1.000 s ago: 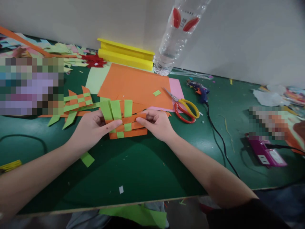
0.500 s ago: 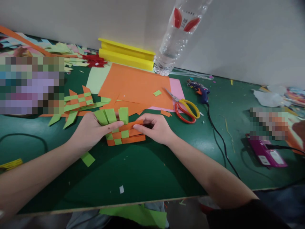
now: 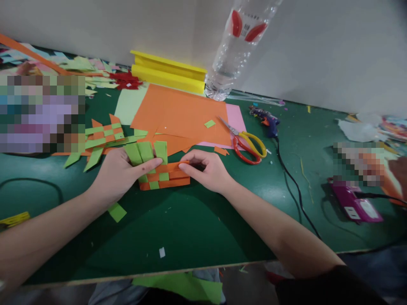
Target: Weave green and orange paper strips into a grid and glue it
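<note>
Between my hands is a woven paper piece [image 3: 163,176] of green and orange strips in a check pattern. My left hand [image 3: 125,169] grips its left side, thumb across the front, with green strip ends standing up above the thumb. Pinched in the thumb and fingers of my right hand [image 3: 205,169] is the right end of the upper orange paper strip [image 3: 174,167]. Lower orange strips also stick out to the right. Behind my left hand lies another woven green and orange piece [image 3: 104,134] with loose strip ends. My left fingers are mostly hidden behind the paper.
Orange paper sheets [image 3: 184,112] lie behind my hands. Scissors [image 3: 248,144] with red and yellow handles and a corded glue gun [image 3: 267,120] are to the right. A large plastic bottle [image 3: 225,59] stands by the wall. Paper scraps [image 3: 79,63] pile at the back left.
The woven piece has shifted slightly left and up with my left hand. My right hand stays nearly in place, still pinching the orange strip.
</note>
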`<state>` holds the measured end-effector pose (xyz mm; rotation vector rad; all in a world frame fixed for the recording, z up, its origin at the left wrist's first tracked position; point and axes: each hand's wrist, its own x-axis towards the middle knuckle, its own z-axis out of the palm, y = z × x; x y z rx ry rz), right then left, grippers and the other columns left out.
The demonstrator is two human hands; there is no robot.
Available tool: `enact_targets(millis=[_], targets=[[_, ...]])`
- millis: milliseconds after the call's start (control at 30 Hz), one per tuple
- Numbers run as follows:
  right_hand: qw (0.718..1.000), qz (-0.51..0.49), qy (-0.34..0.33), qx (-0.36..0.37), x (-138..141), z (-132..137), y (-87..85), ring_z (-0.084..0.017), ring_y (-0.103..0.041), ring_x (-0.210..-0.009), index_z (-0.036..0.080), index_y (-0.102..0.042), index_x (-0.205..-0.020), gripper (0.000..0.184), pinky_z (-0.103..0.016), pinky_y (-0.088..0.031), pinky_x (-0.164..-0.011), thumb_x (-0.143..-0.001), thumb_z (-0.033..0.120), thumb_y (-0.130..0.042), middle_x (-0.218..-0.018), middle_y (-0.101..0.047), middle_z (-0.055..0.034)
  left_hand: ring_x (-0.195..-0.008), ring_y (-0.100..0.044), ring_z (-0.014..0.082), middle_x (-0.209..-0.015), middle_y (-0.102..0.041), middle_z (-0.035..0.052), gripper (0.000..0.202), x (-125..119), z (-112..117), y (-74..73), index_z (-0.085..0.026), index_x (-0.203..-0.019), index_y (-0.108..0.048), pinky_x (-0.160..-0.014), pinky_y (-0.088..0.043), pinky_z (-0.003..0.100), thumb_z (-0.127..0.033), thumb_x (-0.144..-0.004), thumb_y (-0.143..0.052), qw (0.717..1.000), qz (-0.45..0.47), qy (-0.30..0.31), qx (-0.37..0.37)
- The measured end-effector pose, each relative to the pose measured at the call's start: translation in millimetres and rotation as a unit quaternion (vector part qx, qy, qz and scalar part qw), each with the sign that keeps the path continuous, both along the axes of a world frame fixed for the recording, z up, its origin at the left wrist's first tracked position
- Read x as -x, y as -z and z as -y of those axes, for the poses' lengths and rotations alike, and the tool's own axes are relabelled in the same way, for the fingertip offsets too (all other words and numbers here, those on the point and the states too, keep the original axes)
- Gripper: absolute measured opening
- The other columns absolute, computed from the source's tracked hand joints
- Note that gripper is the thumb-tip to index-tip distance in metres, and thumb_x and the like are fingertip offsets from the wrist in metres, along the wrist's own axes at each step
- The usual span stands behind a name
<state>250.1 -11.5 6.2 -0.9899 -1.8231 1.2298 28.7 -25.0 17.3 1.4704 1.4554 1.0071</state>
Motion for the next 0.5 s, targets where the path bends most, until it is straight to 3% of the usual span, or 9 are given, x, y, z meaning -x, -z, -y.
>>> enact_targets(millis=[133,500], targets=[[1.0,0.001,-0.002,-0.002,-0.1,0.2,-0.3,-0.008,-0.057,-0.063,0.017,-0.065,-0.082,0.016,-0.021,-0.046,-0.059,-0.084,0.033,-0.065,-0.073,-0.065,0.0008,-0.073,-0.071,0.0192,-0.08,-0.077,-0.0001,0.02,-0.9,-0.2,-2.0,-0.022,-0.077,-0.077,-0.067,-0.059,0.028,-0.04,-0.068,-0.077,1.0,0.014,-0.014,-0.006],[1.0,0.018,0.001,-0.009,-1.0,-1.3,-0.6,-0.008,-0.055,-0.061,0.017,-0.065,-0.082,0.018,-0.022,-0.045,-0.059,-0.086,0.034,-0.063,-0.071,-0.064,0.001,-0.069,-0.071,0.0202,-0.076,-0.076,0.0014,0.023,-1.0,-0.2,-0.3,-0.021,-0.073,-0.073,-0.059,-0.057,0.028,-0.043,-0.065,-0.077,0.998,0.013,-0.055,-0.017]])
